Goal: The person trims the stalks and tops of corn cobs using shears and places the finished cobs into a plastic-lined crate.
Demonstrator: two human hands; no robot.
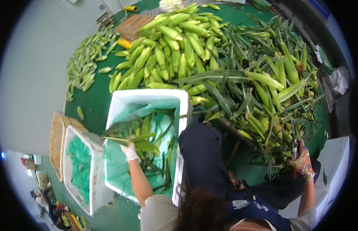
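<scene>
Leafy green corn [146, 145] extends over the opening of a white foam box [183, 115], pinched in my white-gloved left hand [130, 151]. My pattern-gloved right hand [303, 163] is clasped around a metal hand tool [294, 149] beside a heap of leafy stalks [263, 98]. Beyond the box, green ears [175, 50] pile on the green floor [93, 106]; 2 more boxes [100, 184] stand at left.

arms [141, 184] apart, gloved left hand [130, 152] extended, right hand [303, 163] curled
</scene>
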